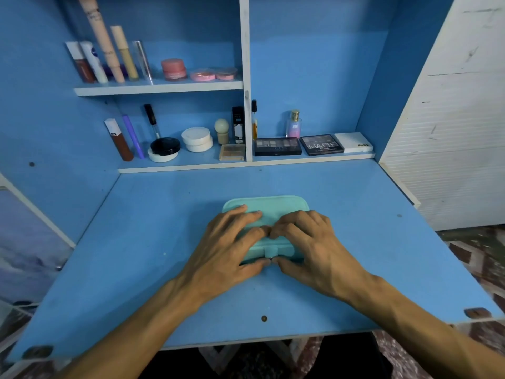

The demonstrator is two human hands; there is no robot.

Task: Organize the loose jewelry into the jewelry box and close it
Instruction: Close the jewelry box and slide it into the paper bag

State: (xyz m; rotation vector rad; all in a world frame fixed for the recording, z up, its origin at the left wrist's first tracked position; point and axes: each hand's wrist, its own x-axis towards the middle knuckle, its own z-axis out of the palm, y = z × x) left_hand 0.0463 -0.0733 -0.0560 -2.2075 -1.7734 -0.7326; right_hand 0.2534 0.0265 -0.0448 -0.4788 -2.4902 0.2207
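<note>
A teal jewelry box point(273, 205) lies with its lid down in the middle of the blue desk point(153, 242). My left hand point(229, 247) rests on the left half of the lid, thumb against the front edge. My right hand point(308, 247) covers the right half the same way. The fingertips of both hands meet over the lid's middle, and both thumbs press at the small front clasp tab point(270, 251). No loose jewelry shows on the desk. The inside of the box is hidden.
Behind the desk, a low shelf holds makeup palettes point(321, 144), compacts point(196, 139), a perfume bottle point(293, 125) and tubes. An upper shelf point(158, 88) carries more tubes and pink jars. A white panel point(451, 119) stands at the right.
</note>
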